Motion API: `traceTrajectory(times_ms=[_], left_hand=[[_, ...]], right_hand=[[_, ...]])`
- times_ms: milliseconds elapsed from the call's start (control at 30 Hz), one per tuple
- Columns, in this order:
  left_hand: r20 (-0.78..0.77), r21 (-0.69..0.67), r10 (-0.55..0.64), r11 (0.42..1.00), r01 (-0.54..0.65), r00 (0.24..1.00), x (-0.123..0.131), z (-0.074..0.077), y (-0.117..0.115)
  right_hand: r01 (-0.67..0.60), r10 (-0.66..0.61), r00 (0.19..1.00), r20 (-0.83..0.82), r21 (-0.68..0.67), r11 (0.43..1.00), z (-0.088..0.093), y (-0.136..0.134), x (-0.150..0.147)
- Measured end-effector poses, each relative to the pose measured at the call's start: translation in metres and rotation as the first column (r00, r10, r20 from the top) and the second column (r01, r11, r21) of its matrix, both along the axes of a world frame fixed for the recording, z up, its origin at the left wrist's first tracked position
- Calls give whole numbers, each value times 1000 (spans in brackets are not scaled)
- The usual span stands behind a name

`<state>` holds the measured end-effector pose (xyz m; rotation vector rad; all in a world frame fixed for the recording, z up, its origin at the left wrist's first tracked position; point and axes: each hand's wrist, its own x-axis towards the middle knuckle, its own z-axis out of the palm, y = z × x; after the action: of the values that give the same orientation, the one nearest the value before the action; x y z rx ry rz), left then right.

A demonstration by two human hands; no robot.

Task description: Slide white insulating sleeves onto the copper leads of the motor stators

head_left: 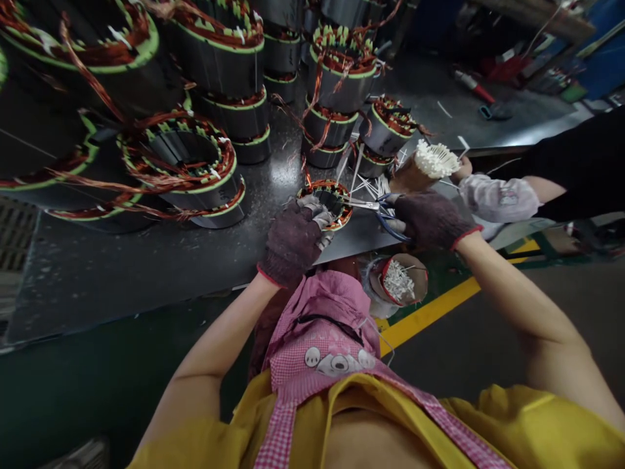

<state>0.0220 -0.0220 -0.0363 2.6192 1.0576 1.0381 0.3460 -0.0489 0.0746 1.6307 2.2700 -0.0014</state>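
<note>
A small motor stator [340, 225], ringed with copper windings and a pale green edge, sits near the front edge of the metal table. My left hand [295, 236], in a dark glove with grey fingertips, is closed on its left side. In my gloved right hand [432, 218] is a pair of scissors [365, 204] with dark blue handles. The blades point left, their tips at the stator's right rim. Whether they touch anything there I cannot tell. Loose white strips [374, 187] lie just behind the scissors.
Stacked larger stators [202, 189] fill the left and back of the table [146, 273]. A bundle of white sticks [436, 158] stands at the right, near a co-worker's sleeve [500, 197]. Below the table edge is a bucket [424, 280] of white scraps. Red-handled pliers [481, 91] lie farther back.
</note>
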Motion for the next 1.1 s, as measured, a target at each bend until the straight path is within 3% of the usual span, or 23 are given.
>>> traceTrajectory(times_ms=[167, 300, 467, 633, 733, 833, 933, 1000, 1100], left_hand=[[17, 24, -100, 995, 99, 995, -14, 4, 11], [1, -11, -175, 984, 175, 985, -24, 11, 21], [1, -46, -261, 964, 261, 965, -31, 16, 35], [-29, -35, -288, 957, 287, 957, -39, 20, 39], [-56, 101, -193, 975, 198, 980, -43, 24, 20], [135, 306, -8, 951, -34, 991, -39, 31, -13], [278, 367, 75, 913, -178, 958, -16, 34, -37], [209, 289, 107, 943, -166, 972, 4, 27, -38], [0, 152, 136, 979, -135, 991, 19, 8, -18]], right_hand=[[114, -114, 993, -21, -5, 993, -4, 4, 13], [27, -26, 1000, -14, 69, 997, -5, 10, 11], [-13, 11, 1000, 13, 137, 990, -17, 32, -19], [174, -175, 985, 15, 11, 985, -26, 28, -12], [350, -350, 937, -1, -29, 936, -29, 13, 7], [447, -445, 894, -45, 28, 894, -36, 3, 14], [367, -338, 926, -171, 193, 910, -49, 6, 3], [301, -222, 929, -296, 255, 919, -63, 15, -15], [211, -105, 896, -432, 206, 956, -87, 30, -43]])
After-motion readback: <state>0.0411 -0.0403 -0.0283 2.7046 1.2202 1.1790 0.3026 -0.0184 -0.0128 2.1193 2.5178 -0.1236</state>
